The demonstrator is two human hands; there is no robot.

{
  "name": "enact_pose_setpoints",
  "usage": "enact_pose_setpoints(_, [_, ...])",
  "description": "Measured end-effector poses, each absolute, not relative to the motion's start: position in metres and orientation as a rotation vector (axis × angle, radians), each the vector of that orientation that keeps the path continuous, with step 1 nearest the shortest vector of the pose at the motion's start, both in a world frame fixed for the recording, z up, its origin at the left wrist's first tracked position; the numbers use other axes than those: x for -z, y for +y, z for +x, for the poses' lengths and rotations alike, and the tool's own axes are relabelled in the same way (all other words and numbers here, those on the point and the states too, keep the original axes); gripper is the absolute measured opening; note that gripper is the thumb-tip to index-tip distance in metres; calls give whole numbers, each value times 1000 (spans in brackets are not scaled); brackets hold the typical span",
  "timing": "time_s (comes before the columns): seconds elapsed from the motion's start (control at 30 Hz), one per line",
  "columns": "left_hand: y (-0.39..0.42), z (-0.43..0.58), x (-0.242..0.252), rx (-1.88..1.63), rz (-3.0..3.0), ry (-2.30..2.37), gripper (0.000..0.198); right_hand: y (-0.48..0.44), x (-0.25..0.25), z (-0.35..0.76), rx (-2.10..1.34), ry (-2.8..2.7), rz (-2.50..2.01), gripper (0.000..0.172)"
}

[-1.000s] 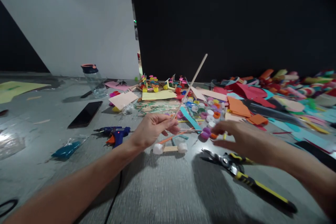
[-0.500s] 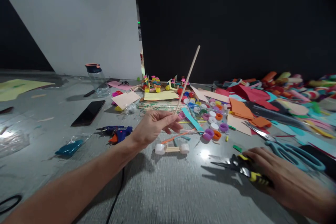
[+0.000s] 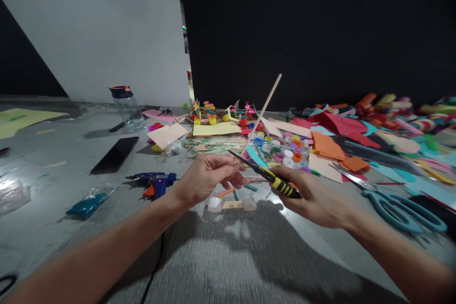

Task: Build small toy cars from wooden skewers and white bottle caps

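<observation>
My left hand (image 3: 206, 178) pinches the lower end of a thin wooden stick (image 3: 263, 109) that slants up and to the right. My right hand (image 3: 313, 194) is closed round the yellow-and-black handles of a pair of cutting pliers (image 3: 267, 175), whose dark jaws point left and reach the stick close to my left fingers. Just below both hands, on the grey table (image 3: 228, 256), lies a small axle of craft sticks with two white bottle caps (image 3: 231, 204).
Several coloured bottle caps (image 3: 285, 149) and paper scraps (image 3: 327, 145) lie beyond the hands. Teal scissors (image 3: 395, 202) rest at the right, a blue glue gun (image 3: 156, 181) and black phone (image 3: 114, 154) at the left, a jar (image 3: 126, 109) further back.
My right hand picked the pliers up off the table at the right and brought them up and left to the stick. My left hand stayed nearly still with the stick.
</observation>
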State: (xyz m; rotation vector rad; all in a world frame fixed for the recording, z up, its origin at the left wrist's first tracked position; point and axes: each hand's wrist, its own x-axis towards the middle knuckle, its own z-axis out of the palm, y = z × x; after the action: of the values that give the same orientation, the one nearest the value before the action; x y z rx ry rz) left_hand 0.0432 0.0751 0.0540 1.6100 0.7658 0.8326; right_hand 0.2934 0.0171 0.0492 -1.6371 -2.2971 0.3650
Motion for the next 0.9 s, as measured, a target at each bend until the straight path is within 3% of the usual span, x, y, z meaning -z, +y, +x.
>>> enact_pose_setpoints(0.33, [76,43,-55,-769,1542,730,15,17,-56,294,-578,-2297,-1583,38])
enact_pose_setpoints(0.9, [78,41,-49,-671,1534,709,21,17,-25,293,-477,-2288,-1546,38])
